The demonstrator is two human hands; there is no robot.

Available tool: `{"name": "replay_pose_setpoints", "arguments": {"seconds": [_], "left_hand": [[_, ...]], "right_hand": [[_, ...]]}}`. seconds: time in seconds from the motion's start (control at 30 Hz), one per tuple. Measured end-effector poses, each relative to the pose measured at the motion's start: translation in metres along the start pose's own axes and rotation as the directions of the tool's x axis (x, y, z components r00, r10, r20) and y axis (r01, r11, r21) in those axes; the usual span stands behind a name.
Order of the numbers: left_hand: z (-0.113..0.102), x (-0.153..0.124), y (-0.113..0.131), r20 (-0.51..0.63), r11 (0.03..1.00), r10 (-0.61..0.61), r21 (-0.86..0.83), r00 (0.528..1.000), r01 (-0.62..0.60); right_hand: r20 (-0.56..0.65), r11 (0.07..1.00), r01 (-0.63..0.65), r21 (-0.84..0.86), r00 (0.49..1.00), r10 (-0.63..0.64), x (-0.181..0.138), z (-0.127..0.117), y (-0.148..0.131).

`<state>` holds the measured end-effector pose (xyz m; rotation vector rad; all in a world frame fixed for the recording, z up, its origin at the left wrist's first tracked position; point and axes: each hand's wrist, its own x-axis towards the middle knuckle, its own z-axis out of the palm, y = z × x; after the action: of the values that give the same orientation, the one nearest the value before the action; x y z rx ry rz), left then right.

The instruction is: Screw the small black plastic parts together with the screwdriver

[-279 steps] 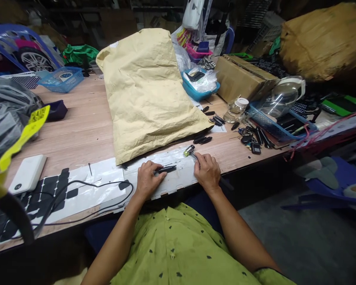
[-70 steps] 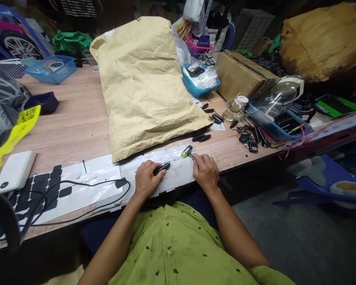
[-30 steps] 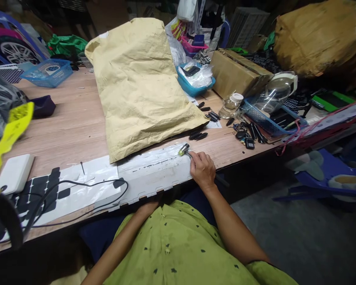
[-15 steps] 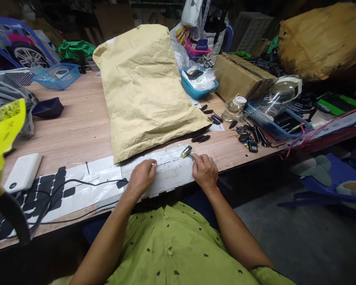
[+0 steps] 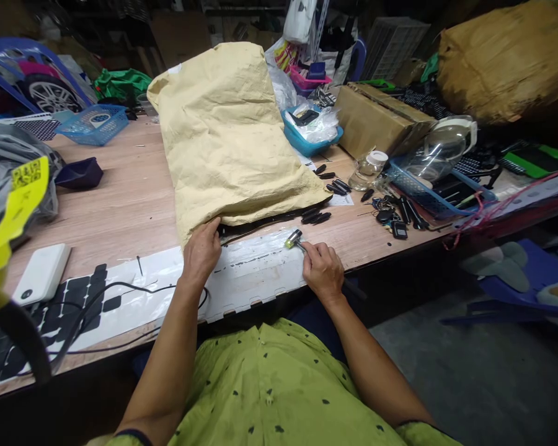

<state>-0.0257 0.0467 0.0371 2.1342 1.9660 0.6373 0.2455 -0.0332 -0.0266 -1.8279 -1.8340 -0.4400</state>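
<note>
My right hand (image 5: 323, 271) is closed around the handle of a small hammer (image 5: 293, 238), its metal and yellow head pointing away from me above a white board (image 5: 246, 282). The board lies along the table's front edge, with a broken dark line across it. My left hand (image 5: 202, 253) grips the near edge of a large tan paper sack (image 5: 227, 136), its fingertips partly hidden at the fold. That edge is raised a little, and a dark gap shows beneath it. Black oblong pieces (image 5: 316, 216) lie just right of the sack.
To the left are a white power bank (image 5: 41, 272), black adhesive pads (image 5: 79, 294) on white sheets and a black cable (image 5: 121, 285). Keys and fobs (image 5: 393, 217), a glass jar (image 5: 368, 170), a blue basket (image 5: 439, 192) and a cardboard box (image 5: 376, 121) stand right.
My left hand has gone from a pinch over the white board, left and away from me, to the sack's near edge, which now sits higher. My right hand keeps the hammer in place.
</note>
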Motion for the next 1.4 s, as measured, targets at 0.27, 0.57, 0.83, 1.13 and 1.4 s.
{"name": "replay_pose_setpoints", "arguments": {"seconds": [0.27,0.57,0.83,1.13,1.4], "left_hand": [[-0.003,0.042,-0.018,-0.053,0.98,-0.149,0.125,0.987,0.155],[-0.004,0.025,-0.024,-0.038,0.997,-0.07,0.038,0.997,0.071],[0.015,0.0,-0.023,-0.095,0.996,0.013,0.095,0.995,-0.004],[0.015,-0.013,-0.021,-0.124,0.998,0.005,0.068,0.992,0.004],[0.024,-0.054,0.019,0.011,0.972,0.176,-0.159,0.984,-0.172]], "right_hand": [[0.024,1.0,-0.016,0.0,1.0,0.016,0.0,0.0,0.0],[0.012,1.0,-0.015,-0.012,1.0,0.015,-0.001,-0.001,0.0],[0.012,1.0,-0.015,-0.026,1.0,0.015,-0.001,0.001,0.001],[0.019,0.999,-0.011,-0.03,1.0,0.012,0.0,0.001,0.0],[0.018,1.0,-0.014,-0.019,1.0,0.014,0.001,0.001,0.0]]}}
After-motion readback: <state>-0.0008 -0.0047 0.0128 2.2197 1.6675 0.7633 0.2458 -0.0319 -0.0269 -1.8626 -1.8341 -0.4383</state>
